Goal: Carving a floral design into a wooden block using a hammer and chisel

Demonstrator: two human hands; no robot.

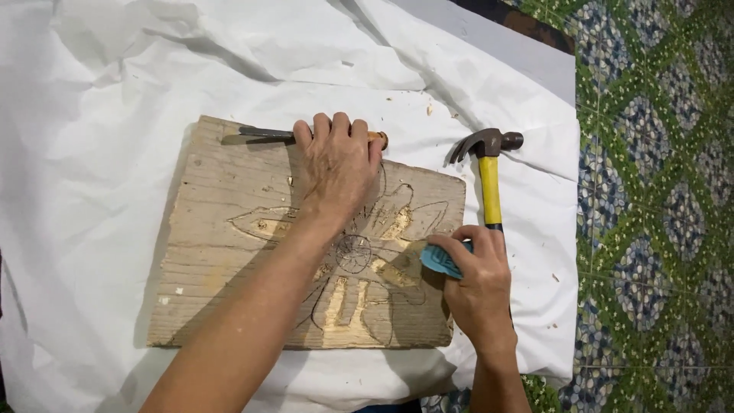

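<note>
Right of the pale brown, flower-carved board (229, 252) lie a yellow-handled hammer (489, 183), white sheet (92, 115) and green-and-blue patterned floor (657, 191).

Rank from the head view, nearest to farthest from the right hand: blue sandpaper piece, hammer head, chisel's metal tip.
1. Blue sandpaper piece: held in the right hand, pressed on the wooden board.
2. Hammer head: above the hand, on the white cloth beside the board's right edge.
3. Chisel's metal tip: at the board's top left, beyond the left hand.
</note>
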